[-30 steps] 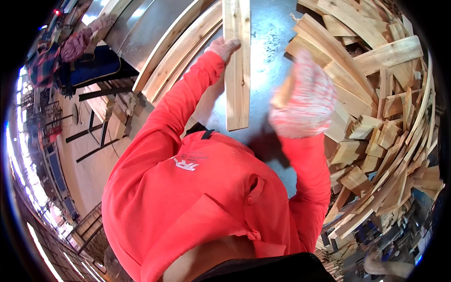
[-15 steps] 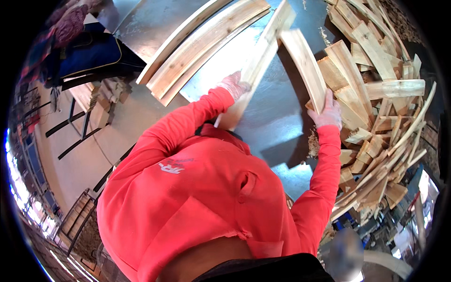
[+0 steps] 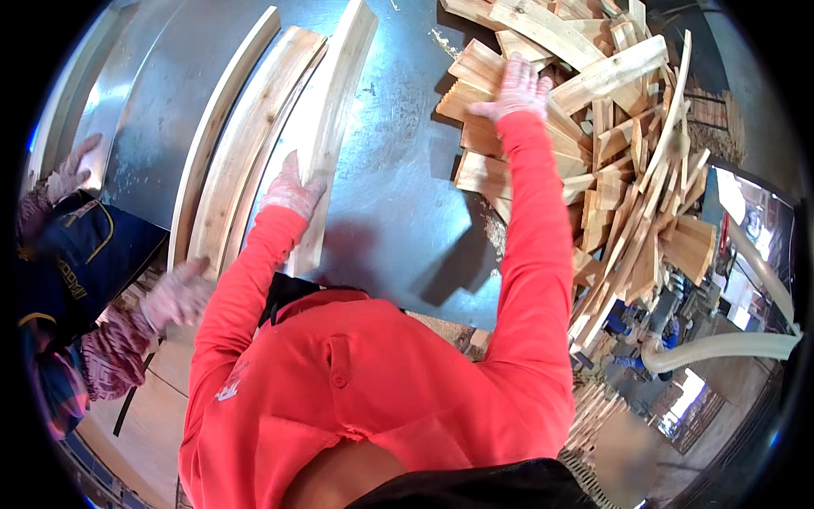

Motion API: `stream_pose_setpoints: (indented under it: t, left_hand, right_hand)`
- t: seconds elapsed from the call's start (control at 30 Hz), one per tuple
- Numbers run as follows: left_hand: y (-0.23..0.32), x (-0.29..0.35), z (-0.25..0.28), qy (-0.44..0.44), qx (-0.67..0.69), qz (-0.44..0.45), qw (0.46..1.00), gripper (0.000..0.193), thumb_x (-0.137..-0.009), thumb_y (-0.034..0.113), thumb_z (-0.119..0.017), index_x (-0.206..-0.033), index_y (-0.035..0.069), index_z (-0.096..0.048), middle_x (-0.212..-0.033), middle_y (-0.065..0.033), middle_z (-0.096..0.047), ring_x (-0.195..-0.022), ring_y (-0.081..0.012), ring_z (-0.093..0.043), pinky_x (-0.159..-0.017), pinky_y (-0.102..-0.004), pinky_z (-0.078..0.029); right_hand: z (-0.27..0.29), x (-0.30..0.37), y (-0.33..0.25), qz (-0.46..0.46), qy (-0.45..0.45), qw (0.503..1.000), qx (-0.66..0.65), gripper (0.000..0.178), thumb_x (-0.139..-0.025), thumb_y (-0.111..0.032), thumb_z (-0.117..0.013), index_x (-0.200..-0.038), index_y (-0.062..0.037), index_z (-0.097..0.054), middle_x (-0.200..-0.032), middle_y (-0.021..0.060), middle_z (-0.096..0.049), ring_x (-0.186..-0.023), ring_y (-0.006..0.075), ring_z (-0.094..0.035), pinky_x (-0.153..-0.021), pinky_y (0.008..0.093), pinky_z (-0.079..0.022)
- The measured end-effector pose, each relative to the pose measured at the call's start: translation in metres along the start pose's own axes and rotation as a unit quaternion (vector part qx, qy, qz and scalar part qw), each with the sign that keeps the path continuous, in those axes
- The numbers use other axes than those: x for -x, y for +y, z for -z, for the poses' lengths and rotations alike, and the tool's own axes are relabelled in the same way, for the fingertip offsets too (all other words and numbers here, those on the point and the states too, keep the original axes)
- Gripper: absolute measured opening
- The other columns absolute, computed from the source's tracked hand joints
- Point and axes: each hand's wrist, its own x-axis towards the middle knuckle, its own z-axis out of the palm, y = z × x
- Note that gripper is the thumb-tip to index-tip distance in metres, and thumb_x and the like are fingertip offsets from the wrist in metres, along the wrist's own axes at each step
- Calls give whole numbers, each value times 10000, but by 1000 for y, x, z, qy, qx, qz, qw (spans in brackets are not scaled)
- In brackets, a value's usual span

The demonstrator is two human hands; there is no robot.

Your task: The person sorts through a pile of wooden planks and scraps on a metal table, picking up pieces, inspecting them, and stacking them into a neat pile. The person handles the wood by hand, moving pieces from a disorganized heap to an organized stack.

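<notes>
**Plank laid flat at the left; right hand out at the heap**

Half a second earlier each gloved hand carried a plank above the metal table (image 3: 398,195). Now the left hand (image 3: 291,193) has brought its plank (image 3: 332,127) down flat on the sheet beside the row of planks (image 3: 242,136) already lying there, and the right hand (image 3: 513,89) no longer carries anything; it has gone out to the far right, onto the heap of offcuts (image 3: 610,127). Judged from this, one piece has been placed and another is being sought.

The laid plank has its long axis running from near to far. The far end leans slightly rightward, about parallel with the row to its left. Its near end lies just below the left hand, close to the table's near edge.

Left hand: palm down on the plank's near part, fingers stretched and pressing rather than wrapped round it. Right hand: fingers spread wide, resting on top of the heap's boards; no board is closed in the grasp.

At the far left a second person's gloved hand (image 3: 176,297) hovers near the row's near end, and another gloved hand (image 3: 72,170) shows further off.
</notes>
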Motion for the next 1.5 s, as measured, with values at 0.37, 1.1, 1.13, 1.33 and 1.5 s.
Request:
stream_pose_setpoints:
  t: [0.37, 1.1, 1.13, 1.33, 1.5]
  left_hand:
    - [1, 7, 4, 30, 63, -29, 997, 711, -771, 303, -688, -1386, 120, -383, -1147, -216, -625, -1056, -372, -607, -929, -406, -468]
    - [-28, 20, 48, -84, -41, -32, 995, 952, -750, 540, -660, -1474, 79, -249, -1251, -260, -559, -1145, -376, -563, -972, -388, -442]
    - [-43, 14, 33, -73, 5, -45, 996, 994, -725, 536, -691, -1479, 78, -234, -1242, -261, -564, -1146, -379, -562, -974, -387, -441]
    - [-145, -51, -5, 0, 185, -178, 966, 1044, -655, 463, -800, -1434, -5, -286, -1265, -229, -562, -1202, -333, -525, -987, -378, -425]
    - [-88, -11, 54, -47, 141, -92, 985, 954, -682, 417, -761, -1413, 5, -308, -1218, -234, -579, -1141, -327, -564, -950, -382, -449]
  right_hand:
    - [51, 50, -61, 333, -289, 895, -68, 318, -761, -342, -689, -1026, -169, -653, -997, 80, -683, -994, 287, -651, -852, 418, -511]
    - [-28, 37, -232, -44, -157, 800, -577, 776, -812, -506, -634, -1417, -77, -405, -1326, 240, -519, -1231, 398, -492, -1037, 404, -378]
    - [2, 68, -244, -67, -183, 793, -577, 811, -800, -491, -671, -1423, -56, -389, -1337, 251, -505, -1250, 379, -482, -1048, 386, -366]
    - [-54, 74, -232, -93, -192, 672, -709, 631, -830, -229, -662, -1358, 17, -421, -1149, 166, -627, -1021, 213, -602, -884, 319, -470]
    - [-11, 88, -242, -53, -141, 832, -534, 449, -847, -301, -571, -1153, 28, -576, -1030, 217, -650, -902, 327, -632, -820, 394, -492]
